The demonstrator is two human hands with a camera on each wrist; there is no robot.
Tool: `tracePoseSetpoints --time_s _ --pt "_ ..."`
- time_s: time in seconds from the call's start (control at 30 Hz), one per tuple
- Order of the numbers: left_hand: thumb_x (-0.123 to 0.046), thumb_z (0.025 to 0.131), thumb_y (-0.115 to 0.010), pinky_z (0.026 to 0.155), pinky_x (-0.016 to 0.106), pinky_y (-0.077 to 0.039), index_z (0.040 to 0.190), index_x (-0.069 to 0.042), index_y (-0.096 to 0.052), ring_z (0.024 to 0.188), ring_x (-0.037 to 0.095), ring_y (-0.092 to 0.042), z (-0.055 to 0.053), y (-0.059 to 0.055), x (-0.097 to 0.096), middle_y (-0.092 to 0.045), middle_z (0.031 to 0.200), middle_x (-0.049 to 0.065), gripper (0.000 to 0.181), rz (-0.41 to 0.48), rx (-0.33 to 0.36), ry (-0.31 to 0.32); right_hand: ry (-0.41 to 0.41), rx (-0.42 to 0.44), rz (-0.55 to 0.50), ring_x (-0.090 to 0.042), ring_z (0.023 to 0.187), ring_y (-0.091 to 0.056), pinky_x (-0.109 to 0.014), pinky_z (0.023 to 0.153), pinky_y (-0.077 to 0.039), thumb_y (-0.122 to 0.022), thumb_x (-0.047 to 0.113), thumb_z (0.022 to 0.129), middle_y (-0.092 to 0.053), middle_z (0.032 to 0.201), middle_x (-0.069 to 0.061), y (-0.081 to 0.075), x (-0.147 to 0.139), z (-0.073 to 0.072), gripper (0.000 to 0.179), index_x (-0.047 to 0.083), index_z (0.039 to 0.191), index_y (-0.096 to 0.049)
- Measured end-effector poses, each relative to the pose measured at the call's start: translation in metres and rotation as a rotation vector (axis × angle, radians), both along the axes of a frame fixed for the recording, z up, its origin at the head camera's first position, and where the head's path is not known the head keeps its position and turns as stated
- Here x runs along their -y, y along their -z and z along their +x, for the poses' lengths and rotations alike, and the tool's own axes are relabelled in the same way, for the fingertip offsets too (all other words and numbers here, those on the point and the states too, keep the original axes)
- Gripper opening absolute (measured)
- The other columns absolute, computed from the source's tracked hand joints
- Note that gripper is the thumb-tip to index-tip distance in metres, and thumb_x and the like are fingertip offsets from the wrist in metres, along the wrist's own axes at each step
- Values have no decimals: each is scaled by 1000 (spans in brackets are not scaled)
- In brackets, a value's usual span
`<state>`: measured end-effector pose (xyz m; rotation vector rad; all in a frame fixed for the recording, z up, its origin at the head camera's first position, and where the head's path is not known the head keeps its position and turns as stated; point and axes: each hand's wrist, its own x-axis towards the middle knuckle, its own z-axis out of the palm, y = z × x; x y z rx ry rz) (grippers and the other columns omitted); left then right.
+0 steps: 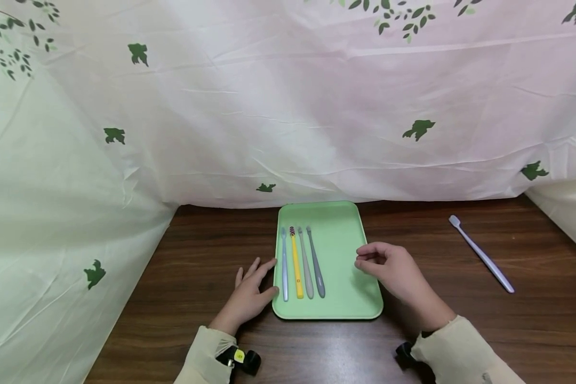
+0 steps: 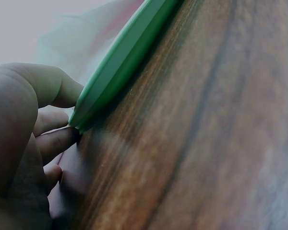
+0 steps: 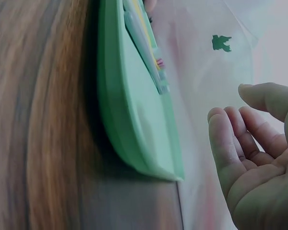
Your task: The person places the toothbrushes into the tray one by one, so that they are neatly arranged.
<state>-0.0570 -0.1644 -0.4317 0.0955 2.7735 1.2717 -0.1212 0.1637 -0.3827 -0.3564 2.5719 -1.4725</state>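
Observation:
A light green tray (image 1: 345,266) lies on the table with a row of toothbrushes near its left side: a blue toothbrush (image 1: 285,272), a yellow toothbrush (image 1: 296,264), a light grey toothbrush (image 1: 306,269) and a dark grey toothbrush (image 1: 317,269). My left hand (image 1: 248,298) touches the tray's left rim, its thumb and fingers spread. Over the tray's right edge hovers my right hand (image 1: 394,269), loosely bent and holding nothing. In the right wrist view a gap shows between its thumb and fingertips (image 3: 218,115).
A pale lavender toothbrush (image 1: 482,255) lies alone on the dark wooden table (image 1: 461,320), right of the tray. Behind the table hangs a white curtain (image 1: 293,106) with green leaf prints, close to the tray's far end. Another curtain panel (image 1: 43,224) borders the left side.

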Motion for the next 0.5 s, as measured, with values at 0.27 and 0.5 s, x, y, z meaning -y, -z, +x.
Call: tracePoseSetpoints --time_s 0.27,0.5 --pt "-19 96 -65 119 57 8 151 -15 -47 152 33 -18 -1 1 0 -49 151 6 59 -11 -3 -5 36 -25 41 -17 86 -64 -24 68 -53 -75 21 91 -72 94 -3 -4 -20 0 28 3 112 -72" --pt "-19 96 -65 119 57 8 152 -15 -46 152 33 -18 0 1 0 -49 151 6 59 -17 -3 -4 64 -16 73 -17 87 -64 -27 68 -54 -74 28 93 -73 101 -6 -6 -39 -2 33 4 116 -71"
